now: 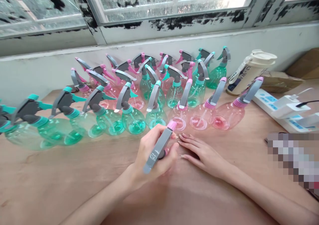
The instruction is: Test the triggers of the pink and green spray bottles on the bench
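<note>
My left hand (147, 152) is closed around the neck of a spray bottle (159, 148) with a grey top and a pink nozzle; its body is mostly hidden beneath my hand. My right hand (206, 152) lies low over the table just right of it, fingers stretched toward the bottle and holding nothing. Beyond both hands stands a front row of spray bottles: green ones (134, 122) in the middle and left, and pink ones (199, 113) to the right. Further green and pink bottles crowd behind that row.
A cream tumbler (251, 72) with a strap stands at the back right. Nearer is a white power strip (274, 109) with plugs in it. A brown paper package (279, 80) lies behind. At the right edge a blurred-out object sits on the wooden table (74, 178). A window runs along the back.
</note>
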Demonstrator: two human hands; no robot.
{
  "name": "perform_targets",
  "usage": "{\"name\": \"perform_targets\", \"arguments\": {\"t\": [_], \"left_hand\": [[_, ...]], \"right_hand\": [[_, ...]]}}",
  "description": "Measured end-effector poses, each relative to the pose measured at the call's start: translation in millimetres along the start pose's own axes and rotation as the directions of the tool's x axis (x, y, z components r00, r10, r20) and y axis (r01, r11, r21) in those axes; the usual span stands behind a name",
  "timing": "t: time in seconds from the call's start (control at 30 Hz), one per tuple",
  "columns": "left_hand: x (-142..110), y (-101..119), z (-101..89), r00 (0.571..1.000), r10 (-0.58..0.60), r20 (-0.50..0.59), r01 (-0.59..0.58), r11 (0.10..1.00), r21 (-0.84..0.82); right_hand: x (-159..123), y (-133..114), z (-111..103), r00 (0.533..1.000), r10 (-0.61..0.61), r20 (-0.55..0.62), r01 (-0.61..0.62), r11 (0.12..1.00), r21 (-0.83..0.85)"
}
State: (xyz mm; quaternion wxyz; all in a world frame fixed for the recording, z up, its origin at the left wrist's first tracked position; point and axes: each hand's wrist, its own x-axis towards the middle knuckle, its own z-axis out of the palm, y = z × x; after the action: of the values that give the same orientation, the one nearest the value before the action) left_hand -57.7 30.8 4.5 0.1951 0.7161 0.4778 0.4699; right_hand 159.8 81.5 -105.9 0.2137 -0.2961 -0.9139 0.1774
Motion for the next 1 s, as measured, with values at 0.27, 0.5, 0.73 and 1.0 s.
{"name": "perform_targets", "arguments": {"t": [0.27, 0.5, 0.73, 1.0], "left_hand": [[-4.2, -2.7, -4.2, 0.998, -0.054, 0.035, 0.055, 0.998, -0.044], [-6.6, -0.7, -3.8, 0.996, -0.088, 0.033, 0.09, 0.994, -0.056], [-4.5, 0.4, -4.5, 0.995, -0.099, 0.032, 0.1, 0.994, -0.035], [-4.8, 0.8, -5.3, 0.997, -0.07, 0.044, 0.071, 0.997, -0.042]], "right_hand": [[0.1, 0.0, -2.0, 1.0, 0.006, 0.017, -0.007, 1.0, 0.014], [1.1, -1.5, -3.6, 1.0, 0.013, 0.018, -0.013, 1.0, 0.022], [1.2, -2.3, -4.6, 1.0, 0.014, 0.004, -0.015, 0.998, 0.061], [1.4, -3.0, -5.6, 1.0, 0.02, 0.0, -0.02, 0.997, 0.072]]}}
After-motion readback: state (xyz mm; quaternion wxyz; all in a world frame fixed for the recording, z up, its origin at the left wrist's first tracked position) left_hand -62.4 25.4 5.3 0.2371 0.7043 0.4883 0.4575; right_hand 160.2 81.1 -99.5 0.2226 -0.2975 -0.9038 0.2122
